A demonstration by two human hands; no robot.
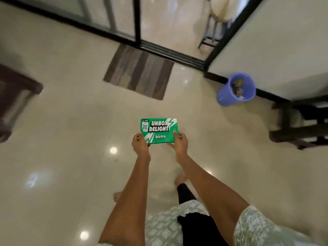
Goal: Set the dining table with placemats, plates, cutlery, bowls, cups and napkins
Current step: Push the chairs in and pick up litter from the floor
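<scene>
- dark brown wooden furniture piece [16, 96] at far left edge, blurred, stands on glossy cream tiled floor [62, 139]
- striped grey-brown rectangular doormat [139, 71] lies on the floor just before black-framed sliding glass door [136, 20], well beyond the hands
- left hand [140, 143] grips the near-left corner of the box, thumb on top, fingers curled underneath
- flat green rectangular cardboard box with white "UNBOX DELIGHT! bistro" print [158, 130] held level in mid-air above the floor, centre of view, between both hands
- right hand [179, 142] grips the near-right edge, thumb pressed on top face, fingers wrapped under
- bare feet and black trouser leg below the arms, pale green patterned sleeves
- round purple plastic bin [237, 89] against white wall, right of mat, some contents inside, unclear what
- dark wooden chair [301, 125] at right edge
</scene>
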